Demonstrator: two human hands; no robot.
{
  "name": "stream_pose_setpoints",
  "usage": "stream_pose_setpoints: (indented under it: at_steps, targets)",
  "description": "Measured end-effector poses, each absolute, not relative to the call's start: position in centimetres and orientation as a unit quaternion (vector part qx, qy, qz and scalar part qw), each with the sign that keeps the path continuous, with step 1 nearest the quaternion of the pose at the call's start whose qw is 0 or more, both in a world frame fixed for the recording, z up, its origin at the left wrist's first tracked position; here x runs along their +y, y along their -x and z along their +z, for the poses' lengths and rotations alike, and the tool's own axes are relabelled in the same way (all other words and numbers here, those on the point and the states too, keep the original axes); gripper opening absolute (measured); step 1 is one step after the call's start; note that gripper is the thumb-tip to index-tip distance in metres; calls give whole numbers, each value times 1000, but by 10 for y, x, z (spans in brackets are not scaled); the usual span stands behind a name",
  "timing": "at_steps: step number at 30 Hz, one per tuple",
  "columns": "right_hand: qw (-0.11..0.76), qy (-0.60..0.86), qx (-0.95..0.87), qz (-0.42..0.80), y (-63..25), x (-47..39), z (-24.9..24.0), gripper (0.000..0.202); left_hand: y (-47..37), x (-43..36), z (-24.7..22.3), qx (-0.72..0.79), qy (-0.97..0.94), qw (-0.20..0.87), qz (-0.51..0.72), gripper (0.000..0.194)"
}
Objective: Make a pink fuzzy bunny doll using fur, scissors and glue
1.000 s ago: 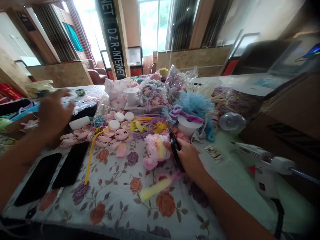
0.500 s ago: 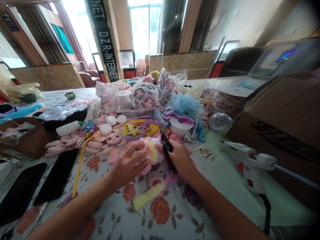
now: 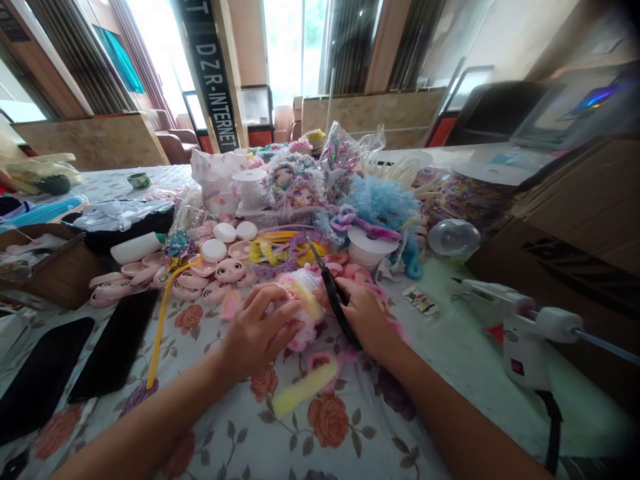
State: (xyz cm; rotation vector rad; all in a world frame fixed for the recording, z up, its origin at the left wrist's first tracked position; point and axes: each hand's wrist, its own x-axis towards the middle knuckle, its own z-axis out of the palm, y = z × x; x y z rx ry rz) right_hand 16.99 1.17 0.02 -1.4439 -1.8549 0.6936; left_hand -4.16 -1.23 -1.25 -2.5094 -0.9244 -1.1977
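Observation:
My left hand [image 3: 263,327] is closed over a fluffy pink, white and yellow piece [image 3: 305,303], pressing it on the flowered tablecloth. Its fingers cover part of the piece, so the full shape is hidden. Black-handled scissors [image 3: 333,293] are in my right hand [image 3: 363,317], their blades pointing up and away, just right of the fluffy piece. Whether the blades are spread is hard to make out. Below the hands lies a fuzzy yellow strip [image 3: 305,387] beside a pink fuzzy loop [image 3: 325,365].
Doll faces [image 3: 231,270], white lids [image 3: 214,251], a ribbon spool [image 3: 373,248] and blue fluff [image 3: 383,200] crowd the far side. At right are a glue gun [image 3: 525,333] and a cardboard box [image 3: 565,227]. Two black phones [image 3: 115,347] lie left, near a yellow strip [image 3: 160,327].
The scissors have come away from the fluffy piece a little, and their blades show more. My left hand stays on the piece. The whole view has shifted slightly.

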Motion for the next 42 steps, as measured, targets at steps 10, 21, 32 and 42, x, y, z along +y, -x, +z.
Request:
stream_pose_setpoints:
  at_steps: [10, 21, 32, 42]
  targets:
    - [361, 614, -672, 203, -161, -5, 15, 31, 34, -9, -14, -273, 850, 89, -442, 24]
    - [332, 624, -684, 181, -154, -3, 9, 21, 31, -9, -14, -283, 851, 88, -433, 20]
    - [335, 611, -694, 180, -154, 1, 2, 18, 31, -12, -20, -326, 856, 67, -396, 30]
    - [354, 585, -702, 198, -153, -3, -4, 10, 16, -14, -15, -439, 714, -190, -511, 16]
